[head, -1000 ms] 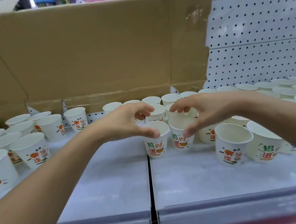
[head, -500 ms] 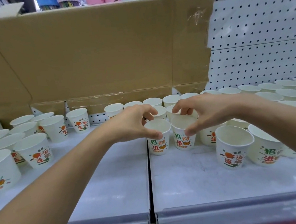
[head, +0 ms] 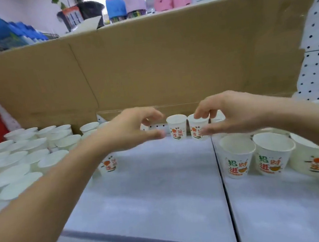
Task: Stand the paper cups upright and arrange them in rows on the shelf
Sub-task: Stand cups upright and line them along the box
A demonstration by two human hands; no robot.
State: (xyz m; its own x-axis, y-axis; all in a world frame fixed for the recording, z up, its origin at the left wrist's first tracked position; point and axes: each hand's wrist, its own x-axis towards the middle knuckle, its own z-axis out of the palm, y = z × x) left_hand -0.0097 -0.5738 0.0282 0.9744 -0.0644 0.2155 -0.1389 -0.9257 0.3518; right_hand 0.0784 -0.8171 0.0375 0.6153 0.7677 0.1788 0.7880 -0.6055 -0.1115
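Right hand (head: 234, 113) at back of shelf (head: 152, 190), fingers (head: 200, 114) on rim of upright cup (head: 194, 129), thumb on front wall: gripping it. Second cup (head: 177, 127) upright just beside, on its left. Left hand (head: 132, 128) near second cup, not touching, fingers apart in C, holding nothing. More cups (head: 26, 156) in rows far left

The left cup (head: 177, 127) stands beside the right cup (head: 194, 129) on the shelf (head: 152, 190), before cardboard (head: 168, 60).
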